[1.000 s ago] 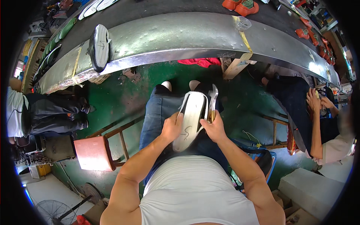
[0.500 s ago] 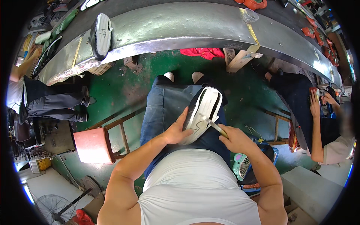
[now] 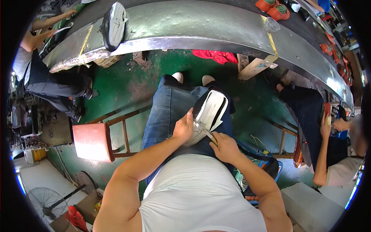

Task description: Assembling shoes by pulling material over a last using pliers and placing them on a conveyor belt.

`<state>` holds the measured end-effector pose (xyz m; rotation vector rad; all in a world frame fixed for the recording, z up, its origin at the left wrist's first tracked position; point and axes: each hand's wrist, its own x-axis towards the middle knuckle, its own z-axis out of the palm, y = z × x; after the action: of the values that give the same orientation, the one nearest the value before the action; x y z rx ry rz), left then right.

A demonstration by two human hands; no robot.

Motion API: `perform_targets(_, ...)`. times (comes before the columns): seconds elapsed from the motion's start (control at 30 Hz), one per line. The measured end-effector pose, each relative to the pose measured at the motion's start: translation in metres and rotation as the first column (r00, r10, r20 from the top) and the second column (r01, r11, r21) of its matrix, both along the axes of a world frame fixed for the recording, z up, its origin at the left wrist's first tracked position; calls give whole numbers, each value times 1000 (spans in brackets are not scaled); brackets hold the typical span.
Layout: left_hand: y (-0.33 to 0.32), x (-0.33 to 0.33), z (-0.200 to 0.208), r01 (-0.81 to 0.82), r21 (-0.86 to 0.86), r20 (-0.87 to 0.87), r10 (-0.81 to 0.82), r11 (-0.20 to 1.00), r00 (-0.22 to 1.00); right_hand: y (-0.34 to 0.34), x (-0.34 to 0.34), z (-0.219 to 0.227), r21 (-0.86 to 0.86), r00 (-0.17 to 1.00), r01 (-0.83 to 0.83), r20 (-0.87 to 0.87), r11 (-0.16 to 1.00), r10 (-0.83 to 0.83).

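A shoe with a white underside and black edge lies tilted over my thighs, its bottom turned up. My left hand grips it along its left side. My right hand is closed round the pale yellowish handle of a hammer-like metal tool, whose head is against or just over the white underside. I cannot tell whether it touches. A similar shoe, also bottom up, rests on the metal bench at the far left.
The long metal bench runs across ahead, with red-orange shoes and a clear cup on it. A stool stands at my left, a standing fan behind it. One person works at left, another at right.
The tool's head has moved left and slightly down over the shoe, with my right hand following. My left hand has shifted a little up along the shoe's side. The view has shifted slightly.
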<state>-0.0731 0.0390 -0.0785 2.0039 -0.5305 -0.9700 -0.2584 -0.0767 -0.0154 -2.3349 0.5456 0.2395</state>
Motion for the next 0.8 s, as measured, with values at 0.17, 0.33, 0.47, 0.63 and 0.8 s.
perform_targets(0.17, 5, 1, 5, 100, 32, 159, -104, 994, 982, -24, 1, 21, -156, 992, -110, 36, 982, 117)
perform_targets(0.33, 3, 1, -5, 327, -61, 517, -250, 943, 819, -29, 7, 11, -232, 998, 52, -4, 971, -55)
perform_targets(0.47, -2, 1, 10, 507, 33, 551, -439, 861, 710, -31, -14, -14, -132, 979, 197, 88, 971, -187)
perform_targets(0.63, -7, 1, 19, 558, 174, 514, -558, 811, 651, -73, -2, 24, 407, 910, 329, -377, 852, -172)
perform_targets(0.8, -13, 5, 25, 592, 211, 482, -610, 778, 630, -75, -16, -9, 337, 975, 186, -176, 923, -132)
